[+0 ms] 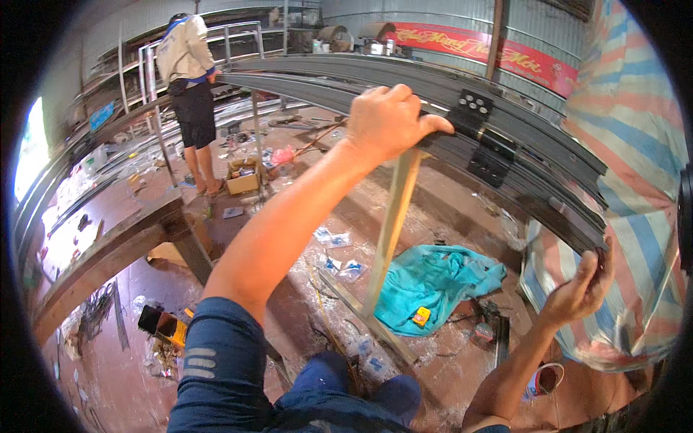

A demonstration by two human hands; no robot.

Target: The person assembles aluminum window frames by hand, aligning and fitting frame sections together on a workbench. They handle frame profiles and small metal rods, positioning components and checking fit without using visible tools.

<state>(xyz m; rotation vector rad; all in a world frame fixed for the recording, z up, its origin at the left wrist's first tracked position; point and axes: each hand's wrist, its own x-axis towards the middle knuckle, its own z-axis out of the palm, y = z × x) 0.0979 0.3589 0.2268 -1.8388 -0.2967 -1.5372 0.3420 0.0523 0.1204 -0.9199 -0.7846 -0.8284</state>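
Note:
Long dark grey metal profiles (552, 191) lie side by side on a raised support, running from far left to near right. My left hand (386, 119) is closed over their near edge, its thumb stretched out to the right. Just right of that thumb sits a black hinge (493, 148) with holed leaves and a shiny pin, across the profiles. My right hand (581, 285) is at the right end of the nearest profile, fingers mostly stretched upward and fingertips against its end. Its thumb stands apart, and I see no firm grip there.
A wooden post (391, 231) stands under the profiles. Beside it on the littered floor lies a teal cloth (440, 278). Striped sheeting (628, 180) hangs close on the right. A co-worker (189, 79) stands far left near a cardboard box (244, 178). A metal frame (108, 249) is at left.

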